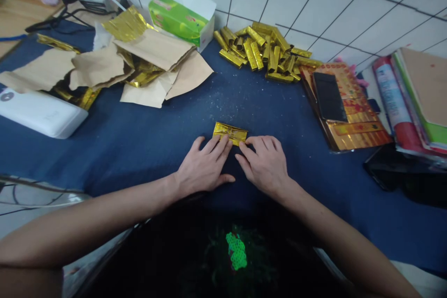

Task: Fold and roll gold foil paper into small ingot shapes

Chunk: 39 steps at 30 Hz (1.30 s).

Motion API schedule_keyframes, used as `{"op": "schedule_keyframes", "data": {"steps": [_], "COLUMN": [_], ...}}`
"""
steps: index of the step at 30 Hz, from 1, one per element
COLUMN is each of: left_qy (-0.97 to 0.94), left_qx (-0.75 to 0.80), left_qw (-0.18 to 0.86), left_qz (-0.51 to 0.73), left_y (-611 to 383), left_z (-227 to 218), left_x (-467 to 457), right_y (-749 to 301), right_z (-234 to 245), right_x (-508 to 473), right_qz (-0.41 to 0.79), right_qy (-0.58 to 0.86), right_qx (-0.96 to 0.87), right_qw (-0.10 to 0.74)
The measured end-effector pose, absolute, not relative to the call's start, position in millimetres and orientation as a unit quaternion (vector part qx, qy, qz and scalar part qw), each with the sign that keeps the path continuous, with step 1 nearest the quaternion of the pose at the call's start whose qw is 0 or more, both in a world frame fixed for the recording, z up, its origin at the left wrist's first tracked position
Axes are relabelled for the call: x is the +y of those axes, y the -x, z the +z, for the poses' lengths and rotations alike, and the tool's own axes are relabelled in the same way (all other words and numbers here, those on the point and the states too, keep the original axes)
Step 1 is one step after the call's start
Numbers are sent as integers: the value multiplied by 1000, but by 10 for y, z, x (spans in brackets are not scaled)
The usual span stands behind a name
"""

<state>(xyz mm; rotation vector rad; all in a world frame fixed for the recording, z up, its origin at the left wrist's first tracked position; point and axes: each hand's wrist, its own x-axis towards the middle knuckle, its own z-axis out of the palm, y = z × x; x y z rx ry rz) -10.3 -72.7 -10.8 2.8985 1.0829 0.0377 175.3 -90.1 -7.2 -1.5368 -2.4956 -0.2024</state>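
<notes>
At the far left we see a white power bank point(42, 112) lying on the blue cloth point(139, 144). Behind it are torn brown wrappers point(104, 67) with gold sheets showing between them, and further back a green tissue box point(181, 16). Near the middle, the left hand point(204, 165) lies flat, fingers extended and unclenched, its tips pressing the left end of a small folded gold paper point(230, 132). The right hand point(265, 163) presses the right end the same way, gripping nothing. Far behind them we find a pile of folded gold pieces point(261, 51). To the right, a black phone point(328, 97) rests on a stack of printed gold paper point(359, 135), just beside some books point(419, 98).
</notes>
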Motion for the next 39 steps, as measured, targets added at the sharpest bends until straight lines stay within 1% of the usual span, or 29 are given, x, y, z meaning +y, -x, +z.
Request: {"op": "schedule_keyframes", "data": {"steps": [5, 13, 19, 32, 39], "left_qy": [-937, -937, -933, -940, -934], "left_qx": [349, 346, 355, 337, 352], "left_qw": [21, 29, 43, 58, 52], "left_qz": [12, 22, 23, 12, 9], "left_y": [103, 102, 143, 348, 198], "left_z": [-118, -148, -163, -203, -106], "left_x": [-719, -730, -720, -658, -627], "right_y": [-1703, -1606, -1713, -1716, -1681], "right_z": [-33, -123, -190, -142, -78], "right_x": [-987, -1119, -1145, -1135, -1123], "right_qz": [-56, -25, -19, -8, 5], "right_qy": [531, 474, 479, 487, 493], "right_qx": [-841, -877, -875, -872, -869], "right_qw": [86, 77, 69, 55, 42]}}
